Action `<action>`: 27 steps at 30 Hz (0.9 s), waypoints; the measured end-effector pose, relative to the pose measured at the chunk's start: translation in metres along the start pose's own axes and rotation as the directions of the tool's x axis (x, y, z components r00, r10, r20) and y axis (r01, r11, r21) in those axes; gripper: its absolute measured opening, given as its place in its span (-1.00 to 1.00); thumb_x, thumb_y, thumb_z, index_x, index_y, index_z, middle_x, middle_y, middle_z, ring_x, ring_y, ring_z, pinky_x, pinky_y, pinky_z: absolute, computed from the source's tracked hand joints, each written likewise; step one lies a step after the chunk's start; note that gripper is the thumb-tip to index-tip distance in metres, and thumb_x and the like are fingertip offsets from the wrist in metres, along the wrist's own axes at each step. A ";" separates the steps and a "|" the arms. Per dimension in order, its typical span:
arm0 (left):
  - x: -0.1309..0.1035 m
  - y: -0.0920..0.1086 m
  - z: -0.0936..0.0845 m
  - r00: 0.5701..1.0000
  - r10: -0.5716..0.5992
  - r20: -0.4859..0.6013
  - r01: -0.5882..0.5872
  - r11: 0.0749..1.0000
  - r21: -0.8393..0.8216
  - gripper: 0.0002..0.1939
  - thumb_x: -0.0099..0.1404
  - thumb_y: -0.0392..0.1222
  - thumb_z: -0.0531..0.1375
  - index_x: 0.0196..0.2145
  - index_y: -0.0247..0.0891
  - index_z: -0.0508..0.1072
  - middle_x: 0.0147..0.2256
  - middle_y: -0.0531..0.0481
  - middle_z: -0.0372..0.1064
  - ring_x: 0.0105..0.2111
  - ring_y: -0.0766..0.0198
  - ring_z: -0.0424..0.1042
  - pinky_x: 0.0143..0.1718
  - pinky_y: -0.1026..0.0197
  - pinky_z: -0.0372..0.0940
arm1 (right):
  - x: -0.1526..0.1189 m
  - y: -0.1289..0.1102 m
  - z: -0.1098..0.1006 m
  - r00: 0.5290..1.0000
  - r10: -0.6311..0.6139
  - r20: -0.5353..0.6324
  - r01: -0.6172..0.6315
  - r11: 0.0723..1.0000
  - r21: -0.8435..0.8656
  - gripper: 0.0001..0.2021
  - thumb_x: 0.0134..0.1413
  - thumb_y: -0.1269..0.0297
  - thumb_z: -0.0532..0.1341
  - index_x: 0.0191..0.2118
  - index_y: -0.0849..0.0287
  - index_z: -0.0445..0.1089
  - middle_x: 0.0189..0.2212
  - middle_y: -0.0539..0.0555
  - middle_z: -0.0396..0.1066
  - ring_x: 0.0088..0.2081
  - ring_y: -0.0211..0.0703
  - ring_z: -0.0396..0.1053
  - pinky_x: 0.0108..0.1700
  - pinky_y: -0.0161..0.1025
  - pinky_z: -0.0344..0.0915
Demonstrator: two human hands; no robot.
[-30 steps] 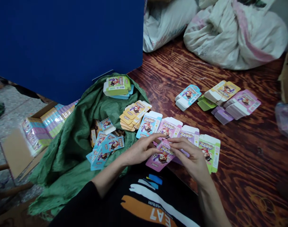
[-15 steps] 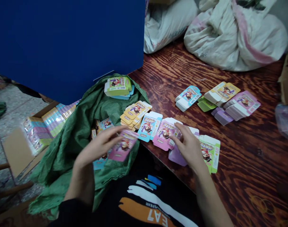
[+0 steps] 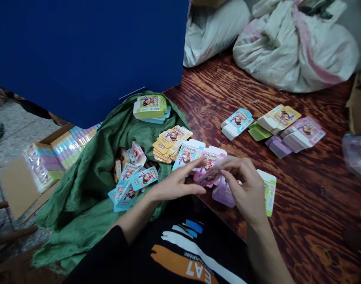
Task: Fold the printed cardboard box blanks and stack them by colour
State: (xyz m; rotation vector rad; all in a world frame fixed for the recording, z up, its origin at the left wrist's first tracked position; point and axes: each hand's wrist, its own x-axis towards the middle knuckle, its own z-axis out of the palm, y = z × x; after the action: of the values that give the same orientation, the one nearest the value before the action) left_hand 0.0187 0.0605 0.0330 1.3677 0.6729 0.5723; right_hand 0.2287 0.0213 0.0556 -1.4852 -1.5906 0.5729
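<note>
In my right hand [image 3: 248, 185], a blurred pink carton [image 3: 208, 176] is pinched between thumb and fingers, tilted above the pink stack. My left hand [image 3: 176, 183] is open at its left, fingers and thumb apart around the carton's near end; whether they touch it I cannot tell. Under the hands, a row of flat cartons lies along the table edge: blue cartons [image 3: 185, 152], pink cartons [image 3: 217, 152], purple cartons [image 3: 223, 194] and green cartons [image 3: 270, 193]. Yellow cartons [image 3: 171, 139] are stacked at the row's left end. Loose blue cartons [image 3: 144, 177] and a pink carton [image 3: 138, 154] lie in the green cloth [image 3: 100, 173].
More carton stacks, such as pink ones [image 3: 306, 130], stand farther back on the wooden table [image 3: 311, 197]. White sacks [image 3: 287, 51] fill the back. A large blue panel [image 3: 88, 59] rises at left, above a cardboard box [image 3: 20, 185] of wrapped cartons on the floor.
My left hand has moved right, away from the cloth, without the pink carton it held; a pink carton now shows in the cloth. My right hand has lifted a pink carton.
</note>
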 end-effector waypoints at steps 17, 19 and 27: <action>0.019 -0.027 0.035 0.972 -0.230 0.041 0.232 0.927 -0.295 -0.22 -0.02 0.53 0.33 -0.32 -0.35 0.56 -0.40 -0.03 0.50 -0.39 0.23 0.42 -0.24 0.18 0.36 | -0.037 0.033 0.012 0.944 0.302 0.132 -0.328 0.821 0.467 -0.78 0.22 0.04 0.31 -0.24 0.00 0.67 -0.35 0.06 0.45 -0.23 -0.06 0.42 -0.21 -0.18 0.34; 0.020 -0.030 0.036 0.975 -0.223 0.013 0.214 0.916 -0.340 -0.15 0.01 0.59 0.26 -0.29 -0.39 0.56 -0.37 -0.08 0.52 -0.38 0.21 0.44 -0.26 0.18 0.37 | -0.037 0.033 0.014 0.942 0.327 0.076 -0.325 0.831 0.452 -0.81 0.19 0.07 0.34 -0.27 0.01 0.67 -0.41 0.03 0.42 -0.31 -0.12 0.38 -0.29 -0.21 0.30; 0.008 -0.018 0.029 0.979 -0.064 -0.196 0.044 0.994 -0.104 -0.41 0.35 0.14 0.28 0.20 -0.26 0.43 -0.12 -0.12 0.56 -0.24 0.19 0.52 -0.17 0.19 0.41 | -0.029 0.024 0.016 0.879 0.411 -0.239 -0.293 0.864 0.409 -0.76 0.02 0.18 0.44 -0.20 0.07 0.48 -0.36 0.01 0.48 -0.33 -0.15 0.45 -0.27 -0.24 0.39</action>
State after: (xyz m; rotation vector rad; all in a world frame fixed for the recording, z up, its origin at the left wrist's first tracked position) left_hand 0.0447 0.0439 0.0163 1.2054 0.8295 0.6963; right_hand 0.2266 0.0021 0.0194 -1.5023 -0.9003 0.7465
